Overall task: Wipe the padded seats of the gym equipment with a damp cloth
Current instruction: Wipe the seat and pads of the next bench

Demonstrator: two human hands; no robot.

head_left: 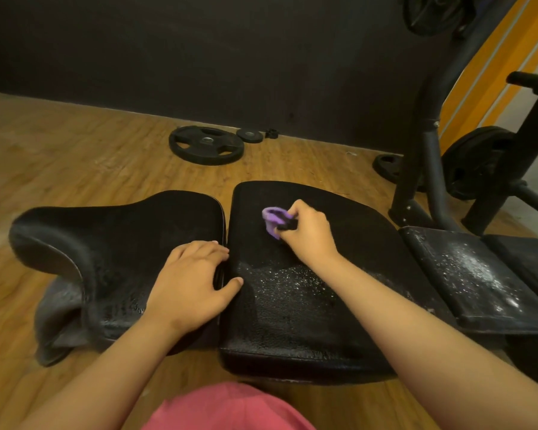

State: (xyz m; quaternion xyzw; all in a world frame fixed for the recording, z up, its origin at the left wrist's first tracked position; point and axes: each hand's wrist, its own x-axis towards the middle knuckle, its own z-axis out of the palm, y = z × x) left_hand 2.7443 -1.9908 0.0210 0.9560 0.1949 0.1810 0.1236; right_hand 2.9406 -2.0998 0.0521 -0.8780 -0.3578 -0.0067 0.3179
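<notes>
At the bottom centre of the frame shows a pink garment (227,408). Just above it, the left hand (188,283) rests flat on the left pad (121,231) of the bench (308,367), fingers straight, grip open, thumb reaching across the gap onto the middle pad (292,318). Higher up, the right hand (308,232) presses a purple cloth (272,218) onto that pad's upper middle, grip closed round it. White droplets speckle the middle pad below the wrist and the right pad (466,274). In the upper centre, a large weight plate (206,145) and a small plate (249,135) lie on the wooden floor (75,150).
</notes>
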